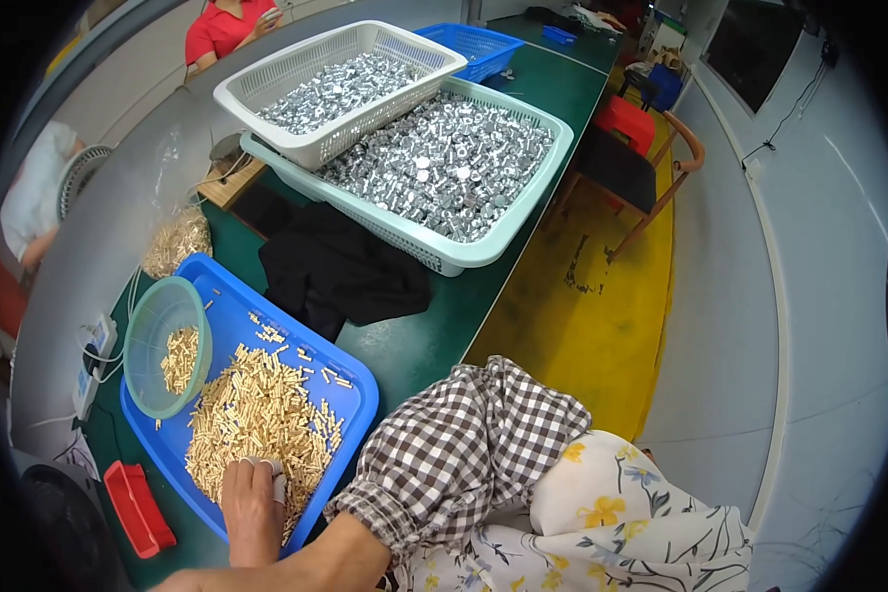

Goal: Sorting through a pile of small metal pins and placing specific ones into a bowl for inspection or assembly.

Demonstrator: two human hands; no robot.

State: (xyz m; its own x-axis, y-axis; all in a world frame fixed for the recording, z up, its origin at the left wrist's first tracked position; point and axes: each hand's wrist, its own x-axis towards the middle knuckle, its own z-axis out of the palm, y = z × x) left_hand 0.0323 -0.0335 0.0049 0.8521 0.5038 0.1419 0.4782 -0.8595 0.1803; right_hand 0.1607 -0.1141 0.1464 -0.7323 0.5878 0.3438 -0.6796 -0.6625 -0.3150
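My left hand (pixel 253 498) reaches into a heap of small brass-coloured pins (pixel 257 414) in a blue plastic tray (pixel 363 395). Its fingers are bent and pressed together, with pale coverings on some fingertips. Whatever lies between them is hidden. A checked sleeve (pixel 434 454) covers my right arm, whose bare forearm crosses in front of my left wrist. My right hand is out of view past the lower edge. A translucent green bowl (pixel 138 360) with more of these pins rests on the tray's left side.
A red plastic bin (pixel 136 508) sits left of the tray. Behind lie a black cloth (pixel 340 261) and a bag of brass-coloured pieces (pixel 180 242). Farther back, a white basket (pixel 232 94) overlaps a pale green one (pixel 483 257), both holding silvery metal parts. Two people are across the partition.
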